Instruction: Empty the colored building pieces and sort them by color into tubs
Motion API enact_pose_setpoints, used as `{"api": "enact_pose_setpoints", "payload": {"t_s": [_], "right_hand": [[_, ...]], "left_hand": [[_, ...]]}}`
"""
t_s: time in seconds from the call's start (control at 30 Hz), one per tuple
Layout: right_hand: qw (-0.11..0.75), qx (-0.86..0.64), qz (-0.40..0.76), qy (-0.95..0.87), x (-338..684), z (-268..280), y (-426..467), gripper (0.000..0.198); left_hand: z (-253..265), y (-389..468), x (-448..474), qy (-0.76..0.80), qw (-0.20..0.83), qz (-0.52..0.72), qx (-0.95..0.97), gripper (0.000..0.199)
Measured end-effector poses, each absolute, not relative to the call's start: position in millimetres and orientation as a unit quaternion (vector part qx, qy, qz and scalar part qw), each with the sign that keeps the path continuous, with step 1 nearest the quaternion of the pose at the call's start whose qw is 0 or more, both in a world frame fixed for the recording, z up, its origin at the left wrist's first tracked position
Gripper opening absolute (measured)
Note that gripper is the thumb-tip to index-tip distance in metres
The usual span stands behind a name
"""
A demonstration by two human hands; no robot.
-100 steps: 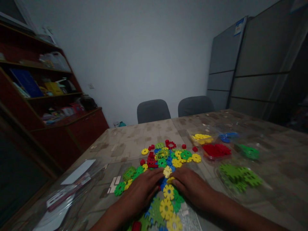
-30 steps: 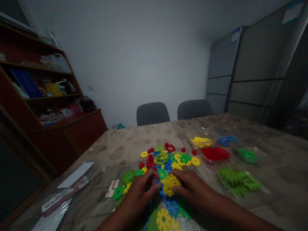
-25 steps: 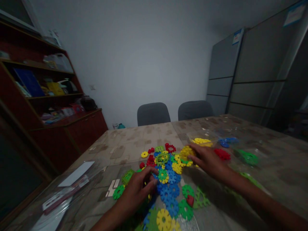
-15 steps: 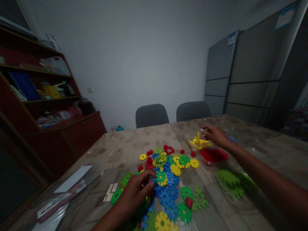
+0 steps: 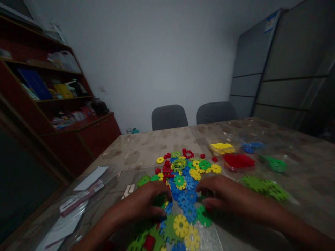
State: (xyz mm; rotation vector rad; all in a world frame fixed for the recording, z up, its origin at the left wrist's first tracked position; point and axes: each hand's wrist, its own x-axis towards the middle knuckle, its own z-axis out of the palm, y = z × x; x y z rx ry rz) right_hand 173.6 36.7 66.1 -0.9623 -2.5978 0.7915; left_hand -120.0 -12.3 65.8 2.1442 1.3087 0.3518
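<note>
A pile of plastic gear and snowflake pieces lies across the middle of the table, with blue discs [image 5: 184,199], yellow discs [image 5: 181,226] and green gears [image 5: 167,228]. My left hand [image 5: 146,199] hovers at the pile's left side, thumb and fingers apart, nothing visible held. At the right edge of the pile is my right hand [image 5: 222,195], fingers curved and apart from the thumb. It partly covers a green disc [image 5: 203,217] and a bit of red beneath. Farther back are a red ring [image 5: 188,154] and a green lattice piece [image 5: 179,164].
Clear trays on the right hold sorted pieces: yellow [image 5: 222,148], red [image 5: 239,161], blue [image 5: 251,147], green [image 5: 277,165] and light green [image 5: 265,187]. Plastic packaging with white card [image 5: 91,177] lies at the left. Two grey chairs [image 5: 170,118] stand beyond the table.
My right hand has left the yellow tray and come back to the pile's right edge. My left hand stays over the left side. The camera view has shifted slightly.
</note>
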Motion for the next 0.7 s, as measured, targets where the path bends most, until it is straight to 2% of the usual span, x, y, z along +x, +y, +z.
{"api": "enact_pose_setpoints", "payload": {"t_s": [0.1,0.23,0.43,0.53,0.63,0.7], "right_hand": [[0.098,-0.349,0.249,-0.898,172,57,24,0.033],[0.037,-0.356,0.242,-0.902,169,43,26,0.032],[0.144,-0.309,0.27,-0.901,145,28,33,0.022],[0.163,-0.353,0.223,-0.894,146,33,40,0.022],[0.109,-0.404,0.184,-0.889,159,41,45,0.022],[0.067,-0.416,0.191,-0.886,167,43,45,0.023]], "left_hand": [[68,-18,-117,0.493,0.28,0.09,0.818,0.058],[63,-21,-106,0.458,0.277,0.052,0.843,0.064],[61,-21,-95,0.436,0.284,0.061,0.852,0.068],[63,-21,-97,0.472,0.286,0.064,0.832,0.055],[64,-18,-107,0.492,0.279,0.082,0.82,0.038],[66,-15,-117,0.505,0.27,0.096,0.814,0.035]]}}
